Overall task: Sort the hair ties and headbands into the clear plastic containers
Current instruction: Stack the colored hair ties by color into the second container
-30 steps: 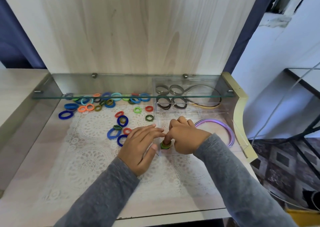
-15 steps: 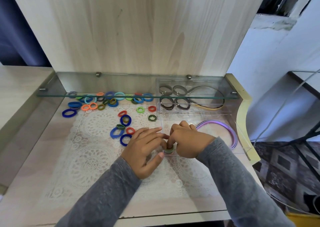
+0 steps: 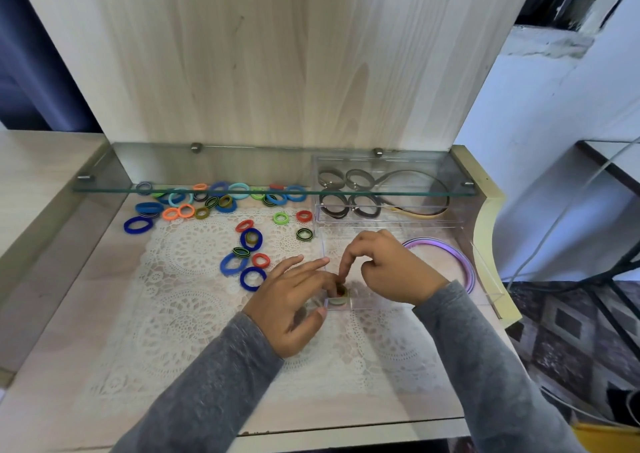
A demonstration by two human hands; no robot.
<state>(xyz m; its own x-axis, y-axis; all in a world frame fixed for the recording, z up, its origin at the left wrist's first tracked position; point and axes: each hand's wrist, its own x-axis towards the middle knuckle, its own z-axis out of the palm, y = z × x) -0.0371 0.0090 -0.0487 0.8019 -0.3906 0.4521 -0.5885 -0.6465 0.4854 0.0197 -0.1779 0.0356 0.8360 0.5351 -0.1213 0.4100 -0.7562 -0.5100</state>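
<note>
Your left grip lay over the table at about 6 o'clock. Its fingers were spread and nearly straight, reaching toward 2 o'clock, and its thumb sat against the outer front wall of the near box. It closed on nothing that I could make out.

Your right grip hung over the same box, just to the 3 o'clock side of the left one. Its index was bent down with the tip on the green tie, and the other fingers were curled in. Whether it pinched that tie or only pressed it, I cannot tell.

The green tie sat inside the near box, in its 7 o'clock corner, between your two grips. A purple headband curved along the box's 3 o'clock side.

The far box stood at 1 o'clock, partly under the glass shelf. It held dark ties and a dark headband.

The loose ties were scattered from 10 to 12 o'clock in blue, orange, green and red, some on the lace mat and some under the shelf. A blue tie lay just beside your left fingers, at their 9 o'clock.
</note>
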